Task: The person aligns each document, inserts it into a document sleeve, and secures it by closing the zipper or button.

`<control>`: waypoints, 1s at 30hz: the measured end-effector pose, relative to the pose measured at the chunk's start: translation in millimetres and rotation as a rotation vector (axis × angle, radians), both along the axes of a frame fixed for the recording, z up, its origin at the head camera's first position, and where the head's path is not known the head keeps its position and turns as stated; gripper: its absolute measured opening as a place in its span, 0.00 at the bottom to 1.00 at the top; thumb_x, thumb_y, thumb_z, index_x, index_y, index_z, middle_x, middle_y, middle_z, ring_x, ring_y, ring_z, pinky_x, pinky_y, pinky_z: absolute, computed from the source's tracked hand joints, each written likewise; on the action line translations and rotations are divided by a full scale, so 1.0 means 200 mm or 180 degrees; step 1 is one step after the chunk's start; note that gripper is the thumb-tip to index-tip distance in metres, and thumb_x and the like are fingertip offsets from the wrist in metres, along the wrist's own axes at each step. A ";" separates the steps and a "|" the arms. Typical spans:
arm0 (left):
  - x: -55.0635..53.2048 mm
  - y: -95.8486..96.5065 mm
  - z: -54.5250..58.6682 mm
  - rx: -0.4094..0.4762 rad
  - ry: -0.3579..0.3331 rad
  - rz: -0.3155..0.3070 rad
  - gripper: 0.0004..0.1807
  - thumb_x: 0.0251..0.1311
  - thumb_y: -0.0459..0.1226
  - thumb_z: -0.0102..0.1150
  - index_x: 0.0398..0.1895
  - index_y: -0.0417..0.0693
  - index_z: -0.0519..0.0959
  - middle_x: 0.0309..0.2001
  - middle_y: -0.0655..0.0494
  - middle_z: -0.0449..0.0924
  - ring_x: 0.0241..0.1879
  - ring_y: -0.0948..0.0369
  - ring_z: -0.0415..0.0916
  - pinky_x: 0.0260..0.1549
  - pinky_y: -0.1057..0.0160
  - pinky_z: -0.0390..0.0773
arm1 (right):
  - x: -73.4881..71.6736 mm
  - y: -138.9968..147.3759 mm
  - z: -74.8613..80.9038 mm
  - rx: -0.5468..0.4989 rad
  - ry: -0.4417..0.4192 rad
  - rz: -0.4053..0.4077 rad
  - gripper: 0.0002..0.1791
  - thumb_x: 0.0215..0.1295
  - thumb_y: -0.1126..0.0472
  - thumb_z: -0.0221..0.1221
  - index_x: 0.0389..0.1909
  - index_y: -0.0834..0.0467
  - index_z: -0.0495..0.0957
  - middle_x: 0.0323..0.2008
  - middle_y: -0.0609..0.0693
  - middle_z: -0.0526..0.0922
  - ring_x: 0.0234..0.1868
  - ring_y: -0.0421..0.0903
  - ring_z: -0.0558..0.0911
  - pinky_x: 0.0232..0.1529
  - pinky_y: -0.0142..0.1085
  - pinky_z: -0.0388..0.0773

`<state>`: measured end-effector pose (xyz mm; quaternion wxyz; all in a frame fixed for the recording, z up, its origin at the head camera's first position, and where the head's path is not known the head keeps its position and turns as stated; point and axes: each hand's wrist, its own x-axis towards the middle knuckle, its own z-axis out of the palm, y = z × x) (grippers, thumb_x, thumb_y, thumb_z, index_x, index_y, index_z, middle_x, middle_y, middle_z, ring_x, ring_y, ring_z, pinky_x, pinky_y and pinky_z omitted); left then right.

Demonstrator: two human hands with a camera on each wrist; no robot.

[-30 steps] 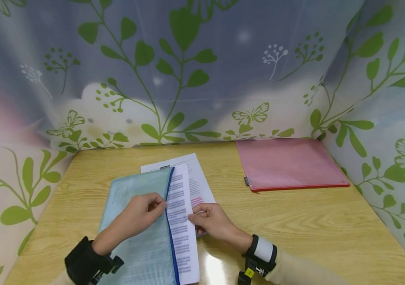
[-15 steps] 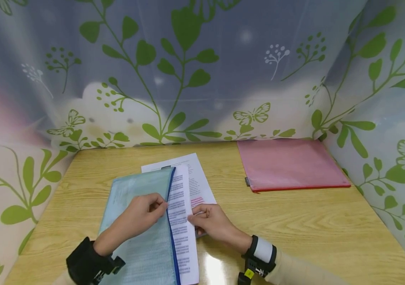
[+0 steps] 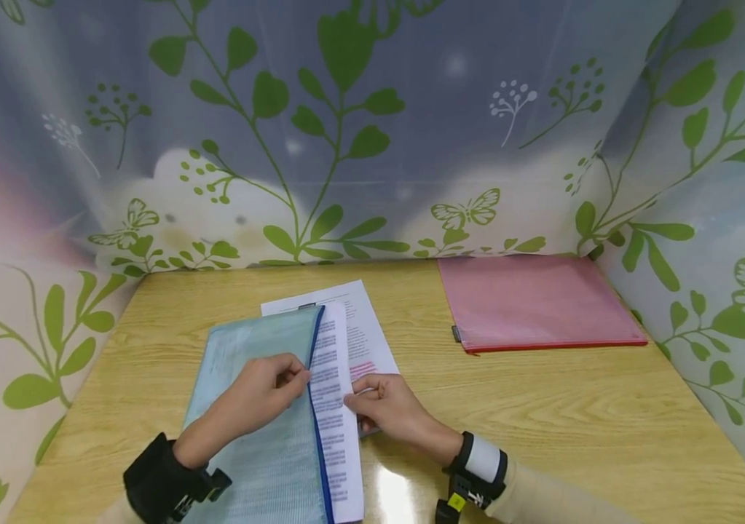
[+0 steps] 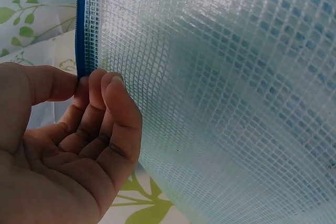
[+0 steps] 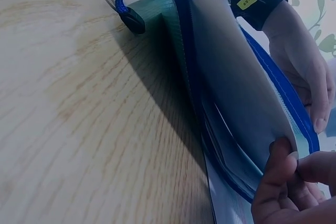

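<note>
Blue mesh pouch (image 3: 267, 458) lies at lower center-left of the frame, its near end cut off by the bottom edge and its blue zip side gaping to the right, where printed papers (image 3: 333, 429) jut out. A loose sheet (image 3: 367, 327) extends past the pouch's far edge and to its right. Wood grain shows between these and a pink pouch (image 3: 536, 302), well apart near the back edge at upper right. The wood-grain surface (image 3: 562, 415) meets leaf-print cloth (image 3: 379, 167) at the back and sides. Wrists strapped with cameras, a person works with both hands: the left hand (image 3: 263, 393) pinches the zip edge between thumb and fingers, knuckles bent, while the right hand (image 3: 395, 411) pinches the papers' right edge.
</note>
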<state>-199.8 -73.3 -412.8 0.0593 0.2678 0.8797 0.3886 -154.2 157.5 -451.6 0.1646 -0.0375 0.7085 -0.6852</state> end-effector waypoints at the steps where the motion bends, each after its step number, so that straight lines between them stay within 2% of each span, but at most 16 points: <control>1: 0.00 0.00 0.00 0.0000 0.0007 -0.0003 0.06 0.67 0.37 0.56 0.34 0.47 0.81 0.22 0.61 0.77 0.19 0.65 0.68 0.18 0.66 0.69 | 0.00 0.00 0.00 -0.0003 0.0002 -0.0006 0.10 0.66 0.63 0.60 0.41 0.67 0.78 0.26 0.53 0.86 0.20 0.39 0.75 0.23 0.28 0.74; 15: 0.00 0.00 0.00 -0.0005 0.0035 0.0001 0.06 0.68 0.38 0.56 0.34 0.48 0.81 0.22 0.61 0.76 0.19 0.65 0.68 0.18 0.66 0.70 | -0.01 -0.02 0.00 -0.0038 0.0001 -0.0006 0.08 0.64 0.64 0.61 0.40 0.66 0.80 0.24 0.51 0.85 0.19 0.38 0.75 0.22 0.28 0.74; 19: 0.00 0.00 0.00 0.0005 0.0024 0.0006 0.06 0.68 0.37 0.56 0.34 0.47 0.81 0.22 0.61 0.76 0.19 0.65 0.68 0.18 0.66 0.70 | -0.01 -0.02 0.00 0.0035 0.0007 -0.0015 0.08 0.64 0.64 0.61 0.40 0.66 0.80 0.25 0.54 0.86 0.19 0.39 0.75 0.22 0.28 0.74; 22: 0.00 0.00 0.00 0.0015 0.0030 -0.0002 0.06 0.67 0.37 0.57 0.34 0.47 0.81 0.22 0.61 0.76 0.18 0.65 0.68 0.17 0.66 0.69 | -0.01 -0.02 0.01 0.0201 0.0128 -0.0023 0.09 0.65 0.63 0.61 0.40 0.65 0.80 0.28 0.56 0.87 0.22 0.40 0.78 0.22 0.30 0.75; 26: 0.00 0.00 0.01 0.0016 0.0022 -0.0025 0.06 0.68 0.37 0.56 0.34 0.47 0.81 0.21 0.61 0.75 0.18 0.65 0.68 0.16 0.66 0.68 | 0.01 -0.01 0.12 0.0552 0.0370 -0.0023 0.09 0.66 0.64 0.59 0.40 0.66 0.81 0.32 0.59 0.87 0.27 0.54 0.82 0.24 0.33 0.75; 29: 0.00 0.00 0.01 0.0001 -0.0026 -0.0032 0.06 0.68 0.37 0.56 0.35 0.47 0.81 0.22 0.60 0.76 0.18 0.65 0.69 0.16 0.66 0.69 | 0.00 0.01 0.13 0.0691 0.0469 -0.0043 0.08 0.67 0.64 0.59 0.40 0.65 0.82 0.31 0.60 0.86 0.30 0.63 0.79 0.24 0.34 0.73; 30: 0.00 0.00 0.00 -0.0005 -0.0044 -0.0032 0.07 0.68 0.37 0.56 0.35 0.46 0.81 0.22 0.60 0.77 0.18 0.64 0.69 0.16 0.66 0.70 | -0.01 0.02 0.12 0.0710 0.0488 -0.0055 0.08 0.67 0.63 0.59 0.40 0.63 0.83 0.30 0.59 0.86 0.30 0.62 0.79 0.24 0.33 0.73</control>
